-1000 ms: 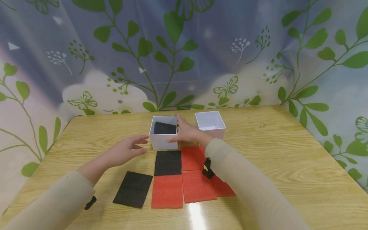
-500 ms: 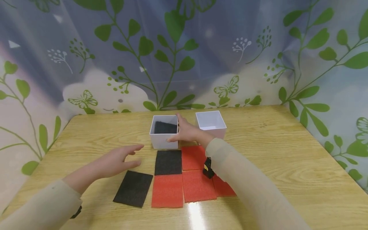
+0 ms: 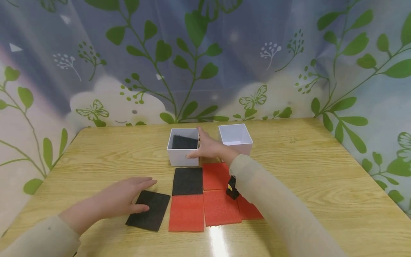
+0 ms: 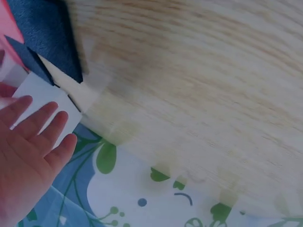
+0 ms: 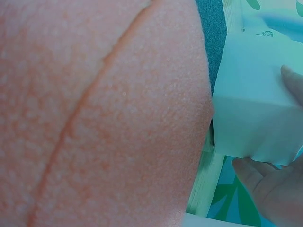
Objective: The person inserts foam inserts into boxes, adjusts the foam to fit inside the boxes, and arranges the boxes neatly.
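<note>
My right hand [image 3: 210,145] holds the left white open-topped box [image 3: 183,158] by its right side, thumb on the front face and fingers behind. A black felt-like piece [image 3: 184,142] leans inside that box. In the right wrist view, the thumb and fingertips span the box [image 5: 255,80]. My left hand [image 3: 120,198] hovers over the loose black square [image 3: 152,216] at front left, fingers straight and thumb apart, overlapping the square's left part. The left wrist view shows the left hand [image 4: 33,156] with fingers spread and nothing in them.
Right of the held box stands a second white box [image 3: 239,147], its visible interior bare. Another black square [image 3: 187,181] lies before the held box. Several red squares [image 3: 186,213] lie beside and below it, partly under my right forearm. A patterned curtain [image 3: 205,64] hangs behind the table.
My left hand has moved from beside the left box back toward me, down over the loose black square. The right hand keeps its hold on the box.
</note>
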Available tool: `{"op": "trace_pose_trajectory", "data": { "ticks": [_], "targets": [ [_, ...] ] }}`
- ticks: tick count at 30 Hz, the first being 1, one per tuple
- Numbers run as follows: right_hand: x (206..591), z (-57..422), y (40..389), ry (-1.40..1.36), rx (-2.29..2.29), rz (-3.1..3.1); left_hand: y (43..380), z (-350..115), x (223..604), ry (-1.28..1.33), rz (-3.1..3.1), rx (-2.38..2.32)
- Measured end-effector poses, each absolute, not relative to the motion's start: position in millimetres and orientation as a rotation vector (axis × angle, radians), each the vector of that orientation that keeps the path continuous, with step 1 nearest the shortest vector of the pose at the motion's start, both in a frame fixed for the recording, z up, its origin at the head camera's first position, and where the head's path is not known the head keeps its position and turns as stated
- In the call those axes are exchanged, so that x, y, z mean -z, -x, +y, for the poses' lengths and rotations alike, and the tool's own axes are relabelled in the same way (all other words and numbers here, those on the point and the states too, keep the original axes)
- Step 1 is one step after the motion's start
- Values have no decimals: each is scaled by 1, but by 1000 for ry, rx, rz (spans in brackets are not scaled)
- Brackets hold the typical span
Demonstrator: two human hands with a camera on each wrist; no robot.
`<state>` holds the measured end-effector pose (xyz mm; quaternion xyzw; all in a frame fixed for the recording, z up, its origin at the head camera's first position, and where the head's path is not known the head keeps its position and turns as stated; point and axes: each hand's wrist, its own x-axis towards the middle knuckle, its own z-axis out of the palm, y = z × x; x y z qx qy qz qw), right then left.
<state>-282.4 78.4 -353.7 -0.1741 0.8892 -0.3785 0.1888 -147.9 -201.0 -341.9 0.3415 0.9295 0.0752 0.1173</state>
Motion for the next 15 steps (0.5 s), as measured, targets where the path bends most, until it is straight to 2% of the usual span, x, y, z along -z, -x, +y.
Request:
{"op": "trace_pose_trajectory", "data": {
  "ticks": [15],
  "targets": [
    [354,79,282,492,1059,2494,138,-206,357,-1057,2625,-187]
  ]
}}
